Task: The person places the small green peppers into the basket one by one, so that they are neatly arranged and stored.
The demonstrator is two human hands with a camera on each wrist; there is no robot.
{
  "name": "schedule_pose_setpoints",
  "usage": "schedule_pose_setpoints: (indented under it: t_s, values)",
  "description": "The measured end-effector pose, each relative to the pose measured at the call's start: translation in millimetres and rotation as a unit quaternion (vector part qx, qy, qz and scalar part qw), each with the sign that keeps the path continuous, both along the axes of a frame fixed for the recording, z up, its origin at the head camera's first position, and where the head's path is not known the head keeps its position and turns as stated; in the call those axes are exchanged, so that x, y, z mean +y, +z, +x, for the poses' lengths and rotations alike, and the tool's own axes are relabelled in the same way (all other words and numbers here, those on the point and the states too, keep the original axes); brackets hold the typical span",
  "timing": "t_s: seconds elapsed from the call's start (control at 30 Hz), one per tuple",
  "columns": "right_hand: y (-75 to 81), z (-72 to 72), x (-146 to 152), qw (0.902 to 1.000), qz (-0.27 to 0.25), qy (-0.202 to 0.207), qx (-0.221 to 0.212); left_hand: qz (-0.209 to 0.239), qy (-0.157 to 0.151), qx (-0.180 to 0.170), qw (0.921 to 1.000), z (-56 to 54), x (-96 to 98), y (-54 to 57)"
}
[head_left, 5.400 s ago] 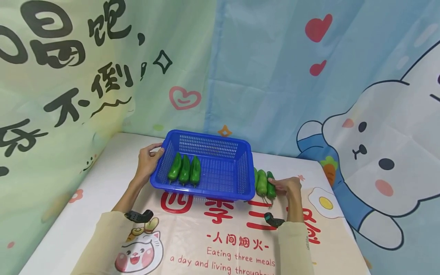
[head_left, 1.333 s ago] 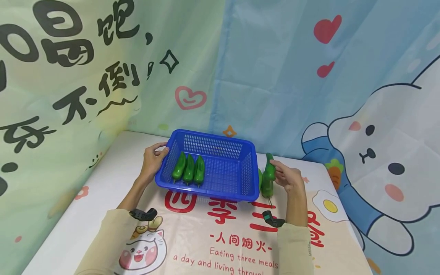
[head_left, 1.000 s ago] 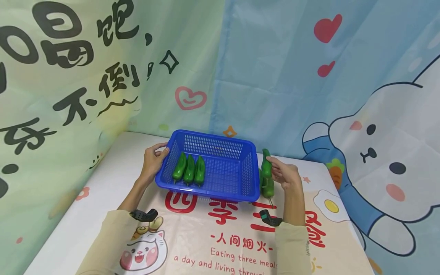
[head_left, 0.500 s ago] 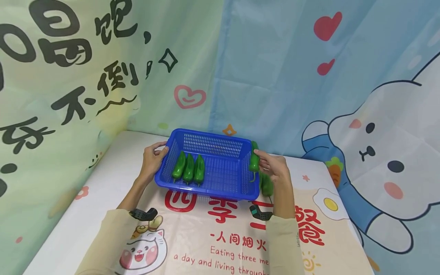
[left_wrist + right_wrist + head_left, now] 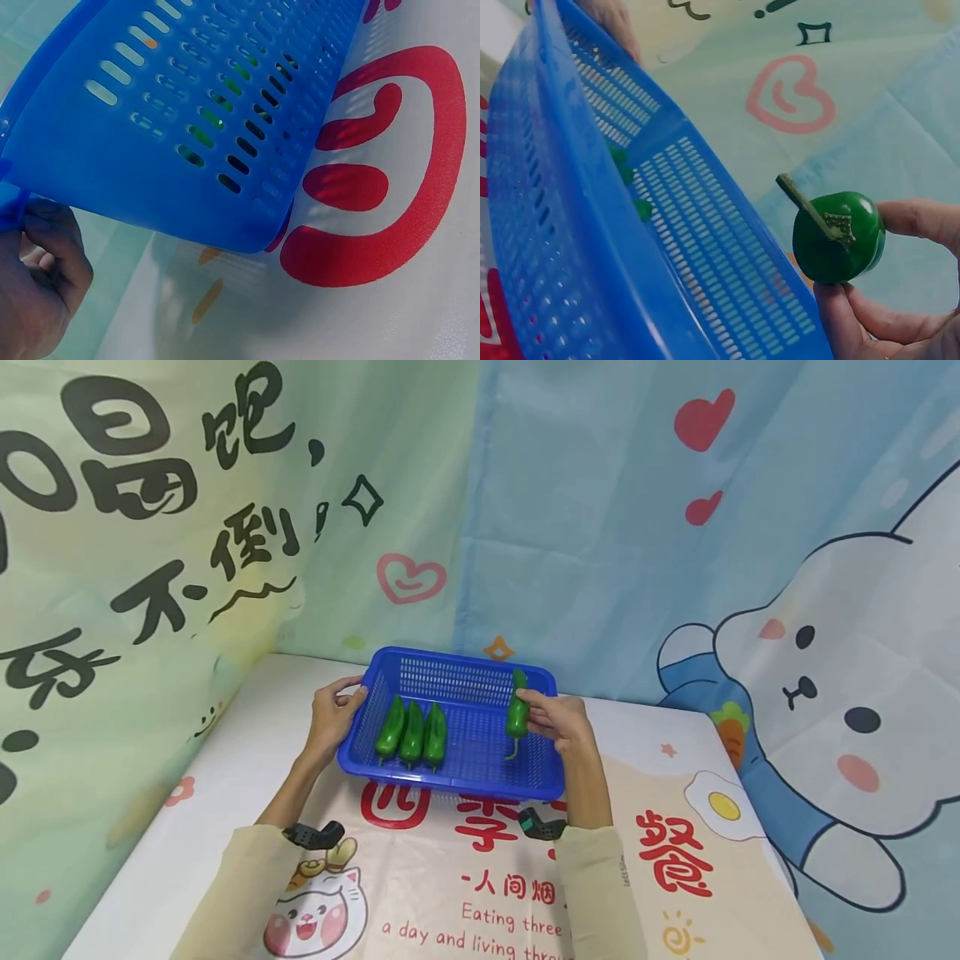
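Observation:
A blue plastic basket (image 5: 450, 782) stands on the table with three green peppers (image 5: 411, 737) side by side in its left part. My left hand (image 5: 330, 718) grips its left rim; the left wrist view shows curled fingers (image 5: 64, 251) at the basket's corner. Over the basket's right part, my right hand (image 5: 561, 720) pinches another green pepper (image 5: 517, 717) between thumb and fingers, its stem pointing towards me. Seen stem-end on in the right wrist view, that pepper (image 5: 844, 251) is beside the basket wall. The peppers seen earlier right of the basket are hidden behind my right hand and forearm.
Beneath the basket lies a printed table cover (image 5: 450, 868) with red lettering, a cartoon cat (image 5: 318, 910) and a fried egg picture (image 5: 720, 802). A printed curtain (image 5: 570, 527) hangs close behind the basket and along the left side.
My right hand has lifted a pepper from beside the basket and carried it left, over the right rim to above the basket. The left hand has kept its grip on the rim.

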State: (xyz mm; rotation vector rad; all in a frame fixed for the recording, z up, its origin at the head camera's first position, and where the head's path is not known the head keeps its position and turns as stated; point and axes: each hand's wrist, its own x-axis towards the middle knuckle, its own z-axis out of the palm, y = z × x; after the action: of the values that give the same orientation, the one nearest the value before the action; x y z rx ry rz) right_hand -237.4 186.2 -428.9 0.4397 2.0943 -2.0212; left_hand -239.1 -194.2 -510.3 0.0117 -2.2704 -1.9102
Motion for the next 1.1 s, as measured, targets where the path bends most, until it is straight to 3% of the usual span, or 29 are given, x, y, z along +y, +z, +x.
schedule_pose_setpoints:
  t_s: [0.57,1.1]
  values:
    - [-12.4,-14.8,-38,0.9985,0.009,0.031,-0.045,-0.018,0.007,0.018,0.9997,-2.8,2.8,-1.1]
    - [-27.6,-28.6,-74,0.9931,0.038,0.053,-0.098,-0.01,0.009,0.009,0.9999,-1.0,2.6,-2.4]
